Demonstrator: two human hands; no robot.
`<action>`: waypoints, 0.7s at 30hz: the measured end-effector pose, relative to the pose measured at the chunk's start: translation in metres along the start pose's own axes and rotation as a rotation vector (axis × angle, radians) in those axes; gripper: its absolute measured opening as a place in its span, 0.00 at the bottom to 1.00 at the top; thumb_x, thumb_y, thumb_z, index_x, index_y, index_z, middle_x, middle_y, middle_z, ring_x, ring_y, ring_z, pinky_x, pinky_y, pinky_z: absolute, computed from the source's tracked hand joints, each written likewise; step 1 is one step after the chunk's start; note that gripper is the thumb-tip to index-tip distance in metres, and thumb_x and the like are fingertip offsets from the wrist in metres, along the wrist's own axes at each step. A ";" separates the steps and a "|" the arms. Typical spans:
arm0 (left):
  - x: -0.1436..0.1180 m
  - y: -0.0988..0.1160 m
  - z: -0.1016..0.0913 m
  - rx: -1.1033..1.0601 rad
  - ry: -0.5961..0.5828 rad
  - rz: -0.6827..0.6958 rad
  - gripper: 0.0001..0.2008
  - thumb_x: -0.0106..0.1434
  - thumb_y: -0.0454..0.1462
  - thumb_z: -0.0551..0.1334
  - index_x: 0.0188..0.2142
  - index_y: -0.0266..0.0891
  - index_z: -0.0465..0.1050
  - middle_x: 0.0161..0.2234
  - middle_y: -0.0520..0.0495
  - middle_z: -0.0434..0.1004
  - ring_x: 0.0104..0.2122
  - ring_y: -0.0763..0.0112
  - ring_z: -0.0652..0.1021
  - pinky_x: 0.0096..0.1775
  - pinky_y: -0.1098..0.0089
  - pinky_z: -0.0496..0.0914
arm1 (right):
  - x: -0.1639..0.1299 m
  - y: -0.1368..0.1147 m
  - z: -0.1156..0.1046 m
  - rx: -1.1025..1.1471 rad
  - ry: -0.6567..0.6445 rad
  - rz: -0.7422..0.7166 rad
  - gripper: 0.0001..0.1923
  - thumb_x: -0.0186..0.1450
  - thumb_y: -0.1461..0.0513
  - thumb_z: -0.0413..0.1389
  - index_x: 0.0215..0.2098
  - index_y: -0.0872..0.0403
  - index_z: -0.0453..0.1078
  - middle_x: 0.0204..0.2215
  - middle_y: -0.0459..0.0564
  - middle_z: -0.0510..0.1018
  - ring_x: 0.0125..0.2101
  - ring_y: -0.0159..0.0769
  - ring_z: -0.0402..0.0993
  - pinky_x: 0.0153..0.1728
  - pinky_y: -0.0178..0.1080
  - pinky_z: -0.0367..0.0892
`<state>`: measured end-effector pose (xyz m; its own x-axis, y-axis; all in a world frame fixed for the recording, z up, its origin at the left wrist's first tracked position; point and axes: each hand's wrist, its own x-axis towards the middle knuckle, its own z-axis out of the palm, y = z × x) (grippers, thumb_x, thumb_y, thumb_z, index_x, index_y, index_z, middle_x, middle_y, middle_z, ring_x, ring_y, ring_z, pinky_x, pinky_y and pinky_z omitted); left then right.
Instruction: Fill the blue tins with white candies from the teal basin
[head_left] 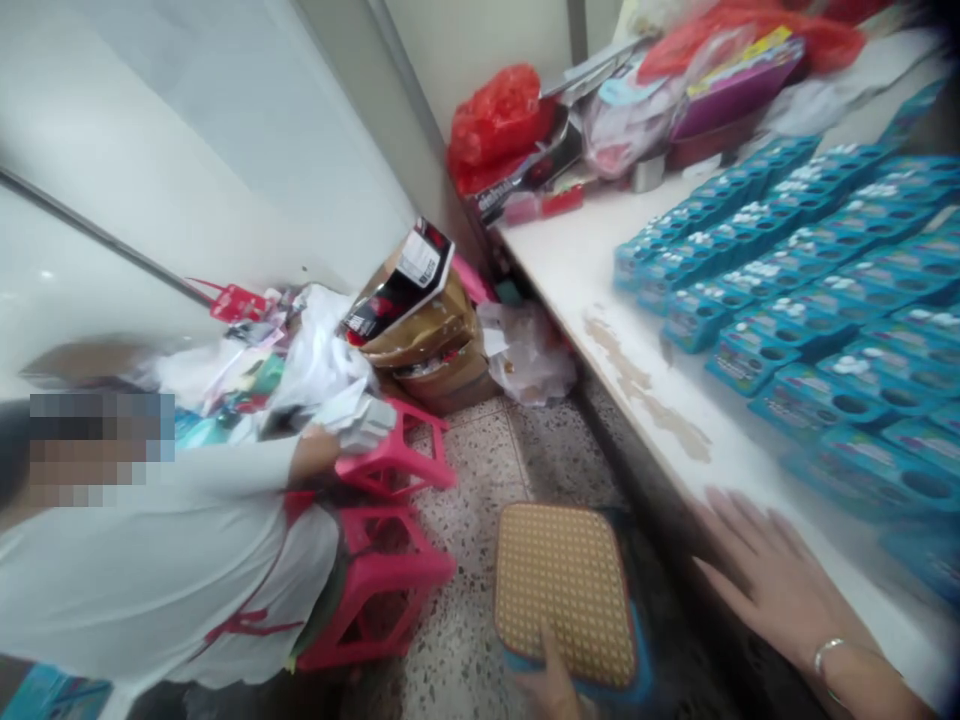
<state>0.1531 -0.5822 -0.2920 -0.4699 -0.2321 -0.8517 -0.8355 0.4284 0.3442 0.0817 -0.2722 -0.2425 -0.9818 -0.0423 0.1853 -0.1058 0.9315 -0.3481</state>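
My left hand (555,688) is at the bottom middle, at the near edge of a blue stool (645,660) topped with a tan woven seat cushion (562,590). One digit lies over the cushion and the others curl at the stool's side, partly hidden by the frame edge. My right hand (787,590), with a bracelet at the wrist, rests spread and open, palm down, at the edge of a white table (555,260). Beyond it stand rows of blue boxes (795,400) with round holes and small white pieces on top.
A person in a white top (187,540) sits at left on a pink stool (390,580), a hand on grey-white items (360,420). Cartons (442,340) and a plastic bag (525,350) lie on the speckled floor. Red bags (502,115) crowd the table's far end.
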 end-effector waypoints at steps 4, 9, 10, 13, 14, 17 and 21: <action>0.030 0.030 -0.049 0.084 0.392 -0.085 0.49 0.52 0.62 0.52 0.65 0.40 0.37 0.66 0.28 0.35 0.65 0.40 0.41 0.60 0.43 0.46 | -0.002 0.001 0.007 0.035 0.061 -0.007 0.35 0.62 0.48 0.43 0.62 0.55 0.58 0.63 0.53 0.57 0.64 0.51 0.48 0.63 0.56 0.42; 0.087 0.079 -0.087 0.201 0.442 0.060 0.52 0.49 0.54 0.64 0.64 0.35 0.39 0.65 0.28 0.40 0.65 0.46 0.46 0.62 0.55 0.45 | -0.002 0.000 0.010 0.022 0.052 0.015 0.37 0.59 0.46 0.42 0.62 0.54 0.57 0.63 0.54 0.59 0.64 0.52 0.48 0.62 0.57 0.41; 0.095 0.084 -0.089 0.218 0.413 0.098 0.51 0.48 0.53 0.65 0.63 0.37 0.41 0.65 0.30 0.45 0.64 0.48 0.51 0.61 0.58 0.48 | -0.002 0.000 0.009 0.012 0.037 0.016 0.37 0.59 0.46 0.42 0.62 0.54 0.57 0.62 0.54 0.59 0.64 0.52 0.48 0.63 0.57 0.41; 0.105 0.085 -0.090 0.248 0.362 0.153 0.49 0.47 0.51 0.67 0.62 0.37 0.46 0.62 0.32 0.52 0.61 0.52 0.60 0.59 0.63 0.54 | 0.000 -0.003 0.003 -0.018 0.014 0.016 0.37 0.59 0.46 0.42 0.62 0.54 0.57 0.62 0.55 0.60 0.64 0.53 0.48 0.63 0.56 0.40; 0.104 0.081 -0.091 0.254 0.357 0.156 0.49 0.47 0.51 0.67 0.62 0.37 0.46 0.62 0.31 0.52 0.60 0.52 0.61 0.58 0.63 0.54 | 0.001 -0.004 0.001 -0.024 0.013 0.012 0.37 0.59 0.46 0.41 0.62 0.55 0.57 0.62 0.55 0.60 0.64 0.53 0.48 0.63 0.56 0.40; 0.091 0.060 -0.097 0.267 0.359 0.147 0.47 0.48 0.49 0.67 0.61 0.33 0.47 0.60 0.29 0.54 0.59 0.50 0.62 0.58 0.61 0.55 | 0.000 -0.004 -0.001 -0.027 0.008 -0.005 0.37 0.60 0.46 0.41 0.63 0.55 0.57 0.62 0.56 0.59 0.63 0.53 0.49 0.63 0.55 0.40; 0.062 0.029 -0.104 0.284 0.331 0.163 0.47 0.48 0.48 0.66 0.61 0.30 0.48 0.58 0.28 0.58 0.59 0.49 0.62 0.58 0.61 0.55 | -0.002 -0.003 -0.001 -0.021 0.021 -0.014 0.37 0.60 0.45 0.40 0.63 0.53 0.55 0.62 0.54 0.59 0.63 0.54 0.49 0.62 0.57 0.42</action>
